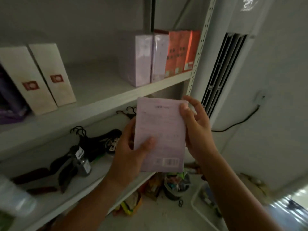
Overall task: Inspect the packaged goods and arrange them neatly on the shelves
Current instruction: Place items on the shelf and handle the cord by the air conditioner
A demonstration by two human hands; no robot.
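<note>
1. Upper shelf [100, 104], left end: a dark purple item [10, 100] lies at the frame edge. Just beside it stand two tall white cartons [40, 77], touching each other, each with a red square emblem on the front.

2. Lower shelf [100, 167], left to centre: a cluster of black hangers [93, 142] lies flat, hooks pointing toward the back wall.

3. Upper shelf, right end: two lavender boxes [146, 59] stand upright side by side. Orange packs [180, 52] stand against them, next to the perforated upright.

4. Left hand [131, 154]: grasps the held lavender box [160, 135] at its lower left edge. The thumb lies across the printed face; the fingers are hidden behind the box.

5. Held lavender box: upright, off the shelves, in front of the right end of the lower shelf and below the upper shelf's front edge. The printed face, with a barcode near the lower right corner, is turned toward the camera.

6. Right hand [196, 129]: grasps the same box at its upper right edge, thumb on the corner, fingers curled behind.

7. Right of the shelving: a white standing air conditioner [233, 64] with vertical louvres, and a black cable [241, 120] on the wall.

8. Floor, below the hands: a bin [176, 185] full of coloured wrappers.
</note>
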